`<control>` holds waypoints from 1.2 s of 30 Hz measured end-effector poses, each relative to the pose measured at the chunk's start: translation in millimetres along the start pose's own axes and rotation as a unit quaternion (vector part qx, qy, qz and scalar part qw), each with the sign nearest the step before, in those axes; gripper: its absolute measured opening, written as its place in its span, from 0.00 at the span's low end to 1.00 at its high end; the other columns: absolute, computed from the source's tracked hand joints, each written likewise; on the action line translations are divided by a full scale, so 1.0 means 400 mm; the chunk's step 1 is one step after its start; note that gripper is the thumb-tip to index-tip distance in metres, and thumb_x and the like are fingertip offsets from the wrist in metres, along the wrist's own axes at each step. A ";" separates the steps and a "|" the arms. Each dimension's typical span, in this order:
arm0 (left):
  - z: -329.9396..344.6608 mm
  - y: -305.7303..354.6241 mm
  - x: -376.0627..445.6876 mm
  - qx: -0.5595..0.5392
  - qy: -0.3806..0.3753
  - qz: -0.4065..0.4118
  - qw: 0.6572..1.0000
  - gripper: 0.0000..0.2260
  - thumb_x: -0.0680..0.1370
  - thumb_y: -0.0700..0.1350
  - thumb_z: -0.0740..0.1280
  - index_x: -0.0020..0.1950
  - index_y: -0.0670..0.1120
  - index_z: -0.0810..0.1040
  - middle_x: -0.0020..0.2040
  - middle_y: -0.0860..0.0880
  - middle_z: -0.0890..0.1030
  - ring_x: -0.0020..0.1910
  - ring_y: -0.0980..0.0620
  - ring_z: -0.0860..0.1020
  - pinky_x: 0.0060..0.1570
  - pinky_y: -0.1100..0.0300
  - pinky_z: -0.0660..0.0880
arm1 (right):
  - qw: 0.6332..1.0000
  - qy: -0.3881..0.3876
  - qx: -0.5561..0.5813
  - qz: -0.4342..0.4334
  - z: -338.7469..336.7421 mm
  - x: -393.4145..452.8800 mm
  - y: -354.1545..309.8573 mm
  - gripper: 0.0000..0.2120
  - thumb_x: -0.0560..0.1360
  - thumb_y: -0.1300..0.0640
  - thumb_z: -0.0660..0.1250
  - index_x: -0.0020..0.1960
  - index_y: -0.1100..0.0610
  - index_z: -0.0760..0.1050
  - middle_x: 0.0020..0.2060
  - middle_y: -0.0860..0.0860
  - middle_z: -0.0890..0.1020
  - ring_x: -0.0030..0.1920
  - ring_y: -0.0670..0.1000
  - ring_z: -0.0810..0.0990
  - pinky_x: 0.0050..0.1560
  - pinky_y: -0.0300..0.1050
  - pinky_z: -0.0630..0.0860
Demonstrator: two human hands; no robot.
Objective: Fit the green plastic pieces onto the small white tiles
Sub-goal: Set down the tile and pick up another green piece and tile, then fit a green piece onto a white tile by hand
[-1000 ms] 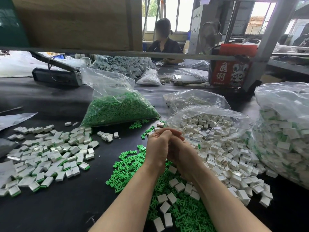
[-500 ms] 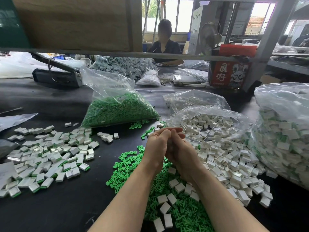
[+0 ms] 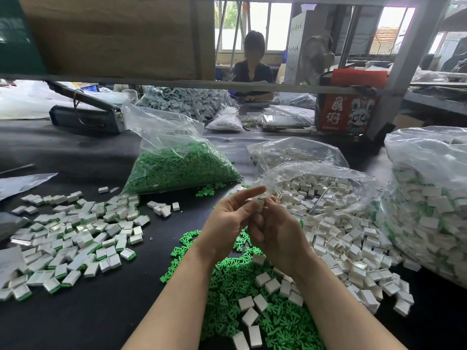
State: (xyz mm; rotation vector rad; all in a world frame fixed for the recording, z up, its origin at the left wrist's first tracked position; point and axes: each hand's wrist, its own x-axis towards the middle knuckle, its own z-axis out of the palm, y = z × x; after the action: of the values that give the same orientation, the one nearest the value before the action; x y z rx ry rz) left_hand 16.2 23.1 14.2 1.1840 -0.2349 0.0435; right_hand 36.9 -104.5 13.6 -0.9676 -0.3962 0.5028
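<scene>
Upper centre of the frame, a person in a dark top (image 3: pixel 253 72) sits beyond the shelf rail (image 3: pixel 177 83). Right of them stands a red printed box (image 3: pixel 346 113), a fan (image 3: pixel 316 58) behind it; upper left, a brown board (image 3: pixel 113 34).

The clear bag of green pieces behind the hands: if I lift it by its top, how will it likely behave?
The bag of green pieces would probably sag, since its thin film is crumpled. Its mouth looks open, so pieces may spill; some loose green pieces already lie beside it. Packed full, it likely feels fairly heavy.

loose pieces (image 3: pixel 252 294) green | tiles (image 3: pixel 336 238) white | table (image 3: pixel 101 319) black | box (image 3: pixel 346 114) red
</scene>
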 end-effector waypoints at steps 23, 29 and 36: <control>-0.287 0.092 -0.125 0.645 0.489 -0.154 0.566 0.10 0.77 0.43 0.68 0.52 0.56 0.83 0.48 0.46 0.83 0.57 0.41 0.74 0.60 0.48 0.61 | 0.729 0.181 -0.648 -0.128 -0.053 0.003 -0.031 0.06 0.79 0.55 0.66 0.43 0.52 0.74 0.36 0.49 0.82 0.31 0.45 0.78 0.30 0.33 0.73; -0.284 0.087 -0.119 0.674 0.477 -0.185 0.532 0.12 0.76 0.42 0.66 0.54 0.56 0.84 0.55 0.47 0.82 0.60 0.42 0.71 0.61 0.48 0.59 | 0.596 0.081 -0.795 -0.083 -0.067 0.011 0.001 0.22 0.80 0.60 0.58 0.67 0.38 0.71 0.66 0.40 0.74 0.64 0.49 0.67 0.66 0.50 0.64; -0.232 0.090 -0.087 0.700 0.424 -0.118 0.562 0.08 0.77 0.45 0.67 0.52 0.55 0.83 0.54 0.47 0.81 0.58 0.42 0.72 0.61 0.48 0.62 | 0.580 0.032 -0.814 0.004 -0.063 0.015 0.011 0.35 0.74 0.69 0.51 0.71 0.38 0.65 0.71 0.42 0.67 0.69 0.51 0.58 0.68 0.55 0.56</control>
State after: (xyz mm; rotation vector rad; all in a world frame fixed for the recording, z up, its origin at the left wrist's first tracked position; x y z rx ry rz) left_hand -8.5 125.4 6.9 2.6081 1.0719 0.6661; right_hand 54.1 -115.8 -2.4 -2.7924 -0.7994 -0.0761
